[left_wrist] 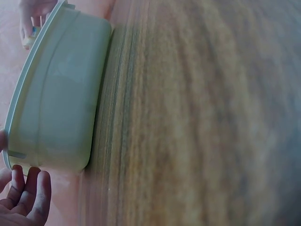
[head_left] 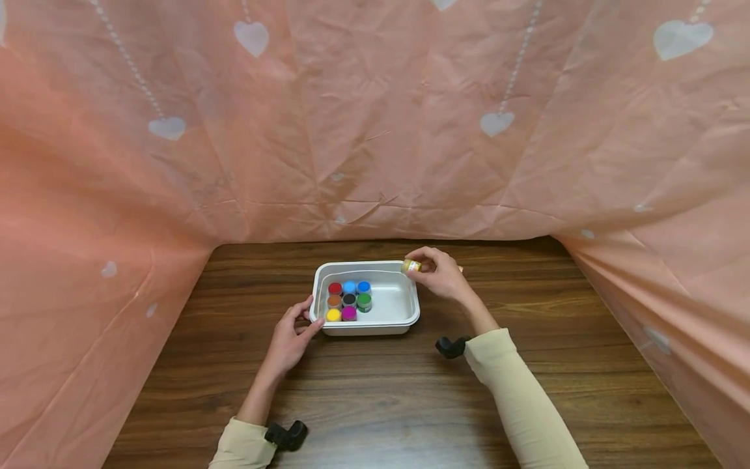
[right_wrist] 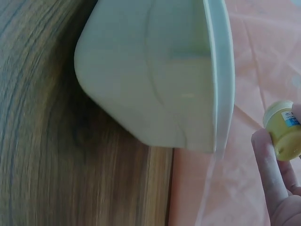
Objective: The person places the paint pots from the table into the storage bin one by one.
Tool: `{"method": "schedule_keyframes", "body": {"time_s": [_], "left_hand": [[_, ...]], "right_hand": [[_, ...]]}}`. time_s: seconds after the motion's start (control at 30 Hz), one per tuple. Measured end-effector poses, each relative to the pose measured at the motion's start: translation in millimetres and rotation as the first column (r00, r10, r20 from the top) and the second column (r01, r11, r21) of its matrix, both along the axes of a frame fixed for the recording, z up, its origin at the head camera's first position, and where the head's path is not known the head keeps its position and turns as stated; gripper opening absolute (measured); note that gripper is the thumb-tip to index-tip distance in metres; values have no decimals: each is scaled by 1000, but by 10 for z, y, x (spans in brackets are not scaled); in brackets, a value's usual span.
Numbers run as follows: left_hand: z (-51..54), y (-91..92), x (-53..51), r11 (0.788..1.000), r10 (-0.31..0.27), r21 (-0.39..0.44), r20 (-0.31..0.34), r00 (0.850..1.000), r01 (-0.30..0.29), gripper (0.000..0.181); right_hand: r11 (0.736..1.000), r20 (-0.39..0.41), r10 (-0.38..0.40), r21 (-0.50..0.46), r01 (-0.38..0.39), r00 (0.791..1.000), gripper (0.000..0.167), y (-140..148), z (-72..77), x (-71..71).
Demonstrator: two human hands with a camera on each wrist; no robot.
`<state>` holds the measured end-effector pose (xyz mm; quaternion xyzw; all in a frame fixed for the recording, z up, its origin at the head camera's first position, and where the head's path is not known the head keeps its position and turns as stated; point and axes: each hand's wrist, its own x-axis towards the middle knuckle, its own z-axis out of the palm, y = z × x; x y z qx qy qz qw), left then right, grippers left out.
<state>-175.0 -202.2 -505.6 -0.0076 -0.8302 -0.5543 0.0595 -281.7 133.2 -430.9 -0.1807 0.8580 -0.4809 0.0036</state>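
A white plastic tray (head_left: pixel 392 306) sits on the wooden table, with several small paint jars (head_left: pixel 349 300) grouped in its left half. Their tops are red, light blue, blue, orange, black, green, yellow and magenta. My left hand (head_left: pixel 287 340) grips the tray's near left corner, thumb on the front rim and fingers at the left side. Over the far right corner, my right hand (head_left: pixel 441 273) pinches a small jar of yellow-ochre paint (right_wrist: pixel 284 133) with a pale lid and a label. The jar is tilted and held above the rim.
Brown wooden table (head_left: pixel 375 384) surrounds the tray. A peach curtain (head_left: pixel 375 130) with white hearts hangs behind and along both sides. Something small and orange (head_left: pixel 461 269) shows just behind my right hand; its kind is unclear. Black wrist cameras (head_left: pixel 287 435) sit at both cuffs.
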Motion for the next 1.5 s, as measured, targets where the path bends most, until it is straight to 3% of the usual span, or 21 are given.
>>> {"method": "schedule_keyframes", "body": {"time_s": [0.2, 0.37, 0.7, 0.83, 1.17, 1.33, 1.5], "left_hand": [[-5, -3, -8, 1000, -2, 6, -8, 1000, 2, 60], [-16, -3, -10, 1000, -8, 4, -6, 1000, 8, 61], [32, 27, 26, 1000, 3, 1, 5, 1000, -3, 59], [-3, 18, 11, 1000, 4, -12, -17, 1000, -5, 59], [-9, 13, 10, 1000, -9, 10, -18, 1000, 9, 60], [-21, 3, 4, 1000, -9, 7, -18, 1000, 9, 60], [-17, 4, 0, 1000, -7, 4, -21, 1000, 7, 61]], "right_hand": [[996, 64, 75, -42, -73, 995, 35, -117, 11, 43], [996, 82, 83, -35, -80, 993, 34, -226, 0, 55], [984, 37, 97, -154, -90, 995, 38, -420, -16, 99], [977, 40, 112, -185, -103, 993, 37, -468, -81, 87], [988, 79, 121, -110, -112, 990, 31, -514, -129, 116], [989, 63, 146, -43, -144, 987, 30, -554, -160, 109], [980, 64, 197, -42, -195, 978, 28, -584, -180, 114]]}}
